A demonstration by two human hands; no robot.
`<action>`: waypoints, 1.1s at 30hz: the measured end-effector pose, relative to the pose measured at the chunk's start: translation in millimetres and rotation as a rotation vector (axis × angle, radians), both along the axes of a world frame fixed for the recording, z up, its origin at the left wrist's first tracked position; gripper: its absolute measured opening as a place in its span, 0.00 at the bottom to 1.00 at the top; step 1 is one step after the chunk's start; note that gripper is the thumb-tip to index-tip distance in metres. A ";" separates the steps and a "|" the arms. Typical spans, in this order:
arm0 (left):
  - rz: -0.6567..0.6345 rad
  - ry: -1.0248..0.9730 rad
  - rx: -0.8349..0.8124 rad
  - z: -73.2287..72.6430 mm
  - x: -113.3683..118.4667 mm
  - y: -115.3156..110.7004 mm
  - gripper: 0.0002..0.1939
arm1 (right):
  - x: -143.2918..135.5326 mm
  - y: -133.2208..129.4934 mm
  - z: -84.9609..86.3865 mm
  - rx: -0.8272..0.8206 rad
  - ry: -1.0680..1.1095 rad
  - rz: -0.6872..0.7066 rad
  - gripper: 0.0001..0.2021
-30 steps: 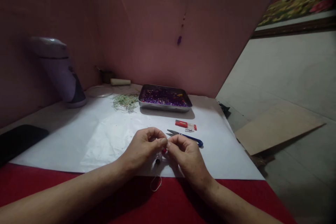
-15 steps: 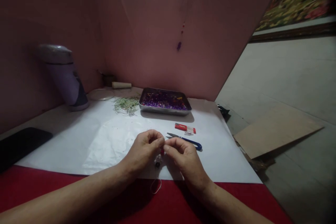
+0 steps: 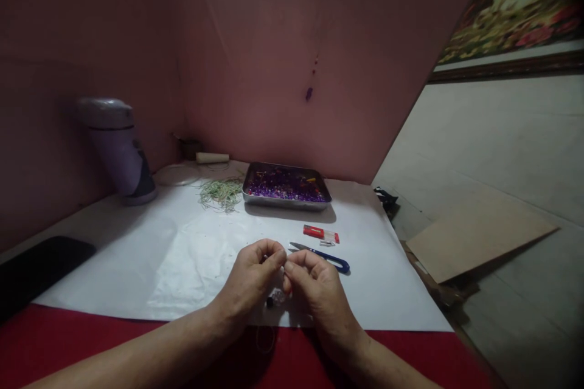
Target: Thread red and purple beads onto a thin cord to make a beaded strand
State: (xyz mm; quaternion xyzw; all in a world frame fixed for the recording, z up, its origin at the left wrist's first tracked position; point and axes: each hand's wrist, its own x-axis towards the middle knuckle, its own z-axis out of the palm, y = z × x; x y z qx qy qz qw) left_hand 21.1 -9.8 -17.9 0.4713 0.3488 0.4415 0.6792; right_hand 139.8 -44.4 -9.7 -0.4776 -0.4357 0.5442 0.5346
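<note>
Over the white sheet, my left hand (image 3: 253, 270) and my right hand (image 3: 314, 285) meet with thumbs and forefingers pinched together. Between them is a small beaded string; its clear beads (image 3: 277, 297) and a dark bead (image 3: 269, 302) hang just below the fingertips. What exactly each fingertip pinches is too small to see. A thin pale cord loop (image 3: 265, 340) dangles lower, in front of the red cloth. Just beyond my right hand lie blue-handled thread snips (image 3: 337, 262).
A red-and-clear needle case (image 3: 314, 231) lies past the snips. Farther back are a metal tray (image 3: 287, 200) of purple beads, a heap of greenish threads (image 3: 221, 193) and a purple tumbler (image 3: 118, 152). A black flat object (image 3: 45, 270) is at left. A beaded strand (image 3: 309, 93) hangs on the pink wall.
The whole view has tilted, so the table sits slightly lower in the picture. My hands stay pinched together, and the hanging beads and cord loop have swung a little left.
</note>
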 end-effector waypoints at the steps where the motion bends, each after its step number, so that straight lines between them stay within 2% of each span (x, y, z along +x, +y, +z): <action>1: 0.001 -0.006 -0.007 -0.2 0.1 -0.2 0.15 | 0.1 0.0 -0.2 -0.007 0.008 0.000 0.11; 17: -0.044 -0.039 -0.033 0.2 -2.1 -0.5 0.14 | 0.5 2.3 -10.1 -0.030 0.085 0.036 0.14; 26: 0.045 -0.015 -0.046 2.7 -3.2 2.4 0.14 | 1.3 4.0 -9.8 -0.053 0.142 0.001 0.16; 33: 0.047 0.009 -0.024 2.8 -6.1 2.1 0.13 | 1.2 3.6 -9.3 -0.060 0.127 0.010 0.16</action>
